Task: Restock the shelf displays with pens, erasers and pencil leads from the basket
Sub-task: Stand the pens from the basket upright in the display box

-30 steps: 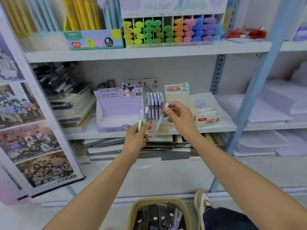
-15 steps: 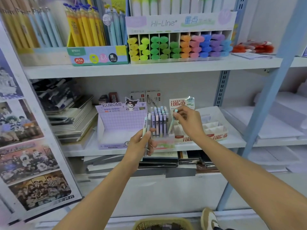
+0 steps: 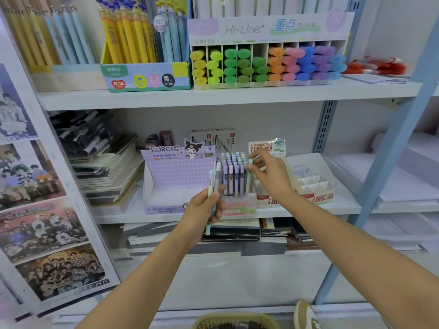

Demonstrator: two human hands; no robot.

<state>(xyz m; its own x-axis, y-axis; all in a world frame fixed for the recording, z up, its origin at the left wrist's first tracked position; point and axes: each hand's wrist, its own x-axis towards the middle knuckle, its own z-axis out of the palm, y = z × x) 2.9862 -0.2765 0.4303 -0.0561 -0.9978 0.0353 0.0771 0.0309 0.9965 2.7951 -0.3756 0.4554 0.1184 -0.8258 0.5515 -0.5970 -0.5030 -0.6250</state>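
My left hand grips two upright pens, one mint and one grey, in front of the middle shelf. My right hand pinches the top of a mint pen that stands at the right edge of the pen display, a clear stand packed with several pastel pens. To its left is a purple Kuromi display box, empty inside. A pencil lead display with white dividers stands behind my right hand. The woven basket shows at the bottom edge, with dark items inside.
The upper shelf carries a Hi-Line highlighter rack and boxes of yellow and blue pens. Stacked notebooks lie left on the middle shelf. A poster board leans at left. A blue upright post and my shoe are right.
The view has tilted up, so the basket has sunk to the bottom edge. My right hand has carried the mint pen from near my left hand to the right side of the pen display.
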